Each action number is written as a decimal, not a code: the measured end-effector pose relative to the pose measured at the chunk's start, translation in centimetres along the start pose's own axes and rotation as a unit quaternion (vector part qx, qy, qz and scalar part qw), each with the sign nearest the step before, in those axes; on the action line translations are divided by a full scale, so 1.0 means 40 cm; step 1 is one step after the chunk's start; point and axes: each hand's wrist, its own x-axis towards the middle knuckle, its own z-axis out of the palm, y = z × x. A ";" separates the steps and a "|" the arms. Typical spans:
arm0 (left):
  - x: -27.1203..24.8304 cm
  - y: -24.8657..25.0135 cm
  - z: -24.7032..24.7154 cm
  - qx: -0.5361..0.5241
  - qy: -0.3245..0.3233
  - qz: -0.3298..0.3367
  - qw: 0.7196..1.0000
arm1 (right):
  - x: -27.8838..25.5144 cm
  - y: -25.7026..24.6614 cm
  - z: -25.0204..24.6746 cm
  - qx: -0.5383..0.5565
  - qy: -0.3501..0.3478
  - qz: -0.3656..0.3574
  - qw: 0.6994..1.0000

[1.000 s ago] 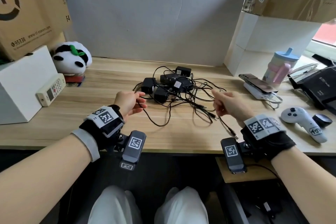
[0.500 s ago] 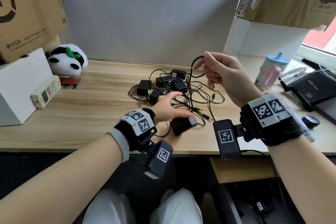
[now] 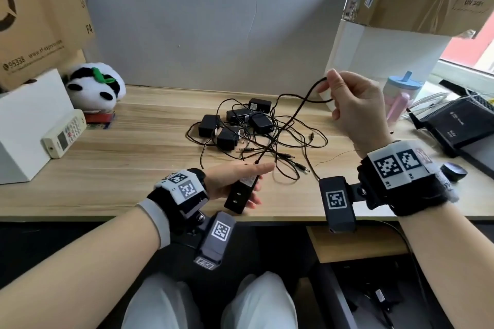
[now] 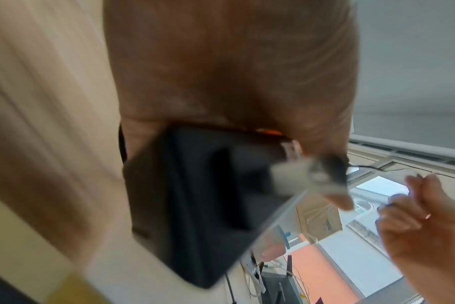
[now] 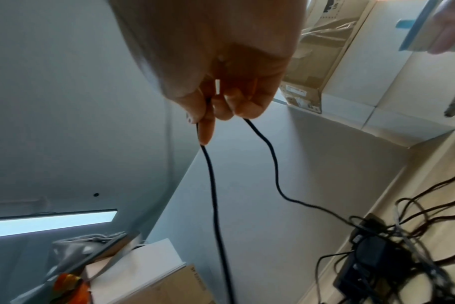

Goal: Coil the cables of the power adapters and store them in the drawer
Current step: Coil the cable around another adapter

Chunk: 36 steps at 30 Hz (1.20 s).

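My left hand point(image 3: 232, 181) holds a black power adapter point(image 3: 240, 193) just above the desk's front edge; the left wrist view shows the same adapter point(image 4: 203, 205) close up and blurred under the palm. The adapter's thin black cable point(image 3: 298, 112) rises to my right hand point(image 3: 350, 104), which is raised over the desk's right side and pinches a loop of it. In the right wrist view two strands of the cable point(image 5: 216, 195) hang from the fingers point(image 5: 208, 123). Several more black adapters lie in a tangled pile point(image 3: 240, 125) at mid-desk. A wooden drawer point(image 3: 358, 243) shows under the desk.
A white remote point(image 3: 64, 137), a white box point(image 3: 24, 120) and a panda toy point(image 3: 96, 85) stand at the left. At the right are a blue-lidded cup point(image 3: 401, 96), a black router point(image 3: 454, 125) and stacked cardboard and white boxes point(image 3: 395, 43).
Both hands left the pile: the left took one adapter to the front edge, and the right lifted its cable up and to the right, drawing it out of the tangle.
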 end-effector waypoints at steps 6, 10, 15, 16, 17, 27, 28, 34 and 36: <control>-0.031 -0.007 -0.069 -0.070 0.156 0.067 0.983 | -0.021 0.083 -0.021 -0.262 -0.198 0.168 0.929; -0.028 0.002 -0.108 -0.097 0.264 0.069 0.957 | -0.078 0.112 0.029 -0.443 -0.417 0.262 0.749; -0.031 0.020 -0.063 0.026 0.278 0.105 0.955 | -0.108 0.076 0.122 -0.312 -0.381 0.150 0.857; -0.033 0.022 -0.052 0.041 0.268 0.113 0.956 | -0.109 0.071 0.140 -0.269 -0.384 0.145 0.871; -0.036 0.024 -0.043 0.045 0.258 0.121 0.957 | -0.110 0.069 0.157 -0.229 -0.387 0.144 0.882; -0.084 0.035 -0.037 -0.186 0.162 0.120 0.962 | -0.126 0.123 0.182 0.001 -0.163 0.175 0.971; -0.089 0.034 -0.038 -0.199 0.145 0.111 0.963 | -0.128 0.125 0.180 0.019 -0.135 0.186 0.973; -0.102 0.038 -0.049 -0.260 0.160 0.150 0.940 | -0.132 0.148 0.166 -0.025 -0.110 0.162 0.980; -0.107 0.051 -0.064 -0.342 0.166 0.187 0.906 | -0.144 0.164 0.151 -0.077 -0.133 0.152 0.976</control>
